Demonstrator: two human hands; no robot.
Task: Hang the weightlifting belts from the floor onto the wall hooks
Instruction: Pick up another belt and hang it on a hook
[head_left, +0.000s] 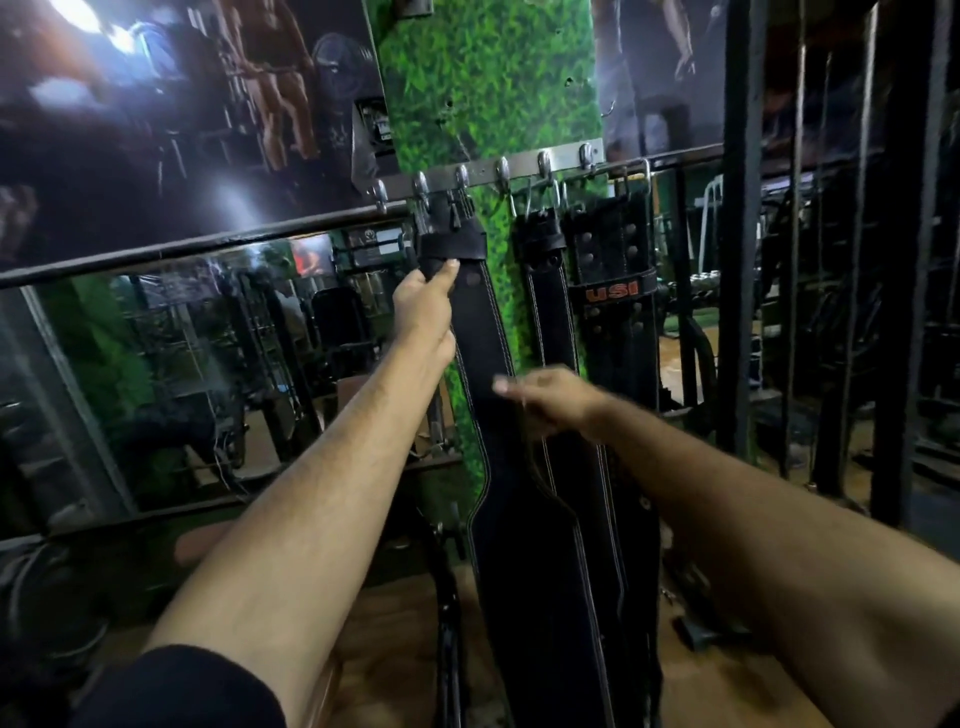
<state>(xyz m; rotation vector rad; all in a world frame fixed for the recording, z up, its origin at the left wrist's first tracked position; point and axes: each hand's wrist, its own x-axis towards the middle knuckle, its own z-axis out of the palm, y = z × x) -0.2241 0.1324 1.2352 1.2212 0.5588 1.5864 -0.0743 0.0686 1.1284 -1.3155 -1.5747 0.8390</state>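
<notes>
**Grips and belts at the hook rail**

Left grip: the left hand (423, 304) pinches the upper end of a long black leather weightlifting belt with white stitching (485, 364), thumb laid on its front face just under the folded buckle end. That belt hangs from the steel rail of metal wall hooks (488, 174), its buckle caught on a hook near the left part of the rail, and runs straight down to the bottom of the view, widening on the way.

Right grip: the right hand (545, 397) is blurred; it lies against the front of the same belt lower down, fingers pointing left. Whether it holds anything cannot be told.

Second item: a narrower black stitched belt (550, 306), hanging from a hook just right of the first.

Third item: a wide black belt with metal studs and red "USI" lettering (613, 270), hanging beside the second, at the right end of the rail.

Mounting: the rail is fixed across a green artificial-grass wall panel (488, 83).

Surroundings: a wall mirror (208, 364) to the left below a dark bar; black steel rack uprights (737, 260) to the right; brown floor (395, 649) below.
</notes>
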